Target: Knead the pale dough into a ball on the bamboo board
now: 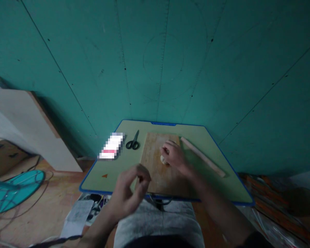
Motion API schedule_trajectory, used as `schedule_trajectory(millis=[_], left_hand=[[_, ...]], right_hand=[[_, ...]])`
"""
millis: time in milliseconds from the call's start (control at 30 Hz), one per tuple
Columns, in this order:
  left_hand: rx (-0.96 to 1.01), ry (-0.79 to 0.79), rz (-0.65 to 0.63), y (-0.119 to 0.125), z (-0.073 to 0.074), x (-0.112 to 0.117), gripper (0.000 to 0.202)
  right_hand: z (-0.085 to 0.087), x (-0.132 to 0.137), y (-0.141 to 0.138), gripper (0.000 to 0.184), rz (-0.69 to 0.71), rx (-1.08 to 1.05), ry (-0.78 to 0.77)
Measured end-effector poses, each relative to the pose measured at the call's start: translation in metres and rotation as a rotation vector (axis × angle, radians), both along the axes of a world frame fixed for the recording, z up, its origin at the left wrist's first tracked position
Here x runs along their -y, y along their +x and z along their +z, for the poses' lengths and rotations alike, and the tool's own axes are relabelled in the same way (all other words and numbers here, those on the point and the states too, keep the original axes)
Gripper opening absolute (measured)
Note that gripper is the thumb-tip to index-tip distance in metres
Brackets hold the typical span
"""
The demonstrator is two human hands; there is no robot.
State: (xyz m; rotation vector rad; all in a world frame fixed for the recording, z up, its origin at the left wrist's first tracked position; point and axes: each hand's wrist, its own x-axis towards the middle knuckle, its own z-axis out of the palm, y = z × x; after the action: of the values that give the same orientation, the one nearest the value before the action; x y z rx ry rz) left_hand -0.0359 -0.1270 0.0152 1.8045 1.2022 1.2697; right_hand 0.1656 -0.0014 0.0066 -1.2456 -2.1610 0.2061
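A wooden cutting board [152,151] lies on a small light-green table with a blue rim. On it sits a small pale lump that looks like dough [163,160], partly covered by my right hand [172,154]. That hand is closed, its fingers curled in over the lump. My left hand [134,187] hovers by the board's near left edge, loosely curled, with nothing visible in it. To the right of the board rests a wooden rolling pin [203,156].
Black-handled scissors [133,142] and a blurred-out phone-like object [111,146] lie left of the board. A small orange triangle [104,175] is near the table's left side. Behind rises a green wall [160,69]; a white panel [36,127] leans at left.
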Motion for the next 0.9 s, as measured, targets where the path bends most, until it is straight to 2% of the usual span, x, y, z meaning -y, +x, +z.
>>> schedule_trajectory(millis=[67, 133, 233, 367, 467, 567, 667, 767, 900], left_hand=[[-0.005, 0.025, -0.024, 0.007, -0.005, -0.022, 0.033], [-0.074, -0.002, -0.015, 0.016, -0.014, -0.040, 0.023], [-0.161, -0.074, -0.022, 0.027, -0.026, -0.051, 0.018], [-0.220, -0.063, -0.008, 0.031, -0.035, -0.047, 0.016], [-0.231, -0.047, 0.012, 0.031, -0.038, -0.045, 0.015], [-0.238, -0.038, 0.038, 0.034, -0.042, -0.043, 0.016], [-0.267, -0.011, 0.011, 0.037, -0.043, -0.041, 0.014], [-0.256, 0.002, -0.003, 0.037, -0.042, -0.038, 0.013], [-0.263, 0.008, -0.020, 0.035, -0.041, -0.037, 0.013]], right_hand=[[0.001, 0.006, 0.004, 0.020, 0.031, -0.016, -0.096], [0.001, 0.013, 0.008, 0.012, 0.074, -0.054, -0.197], [-0.003, 0.020, 0.011, 0.012, 0.111, -0.132, -0.239], [-0.014, 0.029, 0.014, 0.026, 0.036, -0.154, -0.148], [-0.017, 0.034, 0.015, 0.020, 0.050, -0.155, -0.094], [-0.012, 0.036, 0.017, 0.009, 0.071, -0.070, -0.087], [-0.003, 0.034, 0.017, 0.005, 0.048, 0.096, -0.113], [0.004, 0.033, 0.015, 0.011, 0.062, 0.231, -0.113], [0.008, 0.037, 0.011, 0.021, 0.108, 0.248, -0.114]])
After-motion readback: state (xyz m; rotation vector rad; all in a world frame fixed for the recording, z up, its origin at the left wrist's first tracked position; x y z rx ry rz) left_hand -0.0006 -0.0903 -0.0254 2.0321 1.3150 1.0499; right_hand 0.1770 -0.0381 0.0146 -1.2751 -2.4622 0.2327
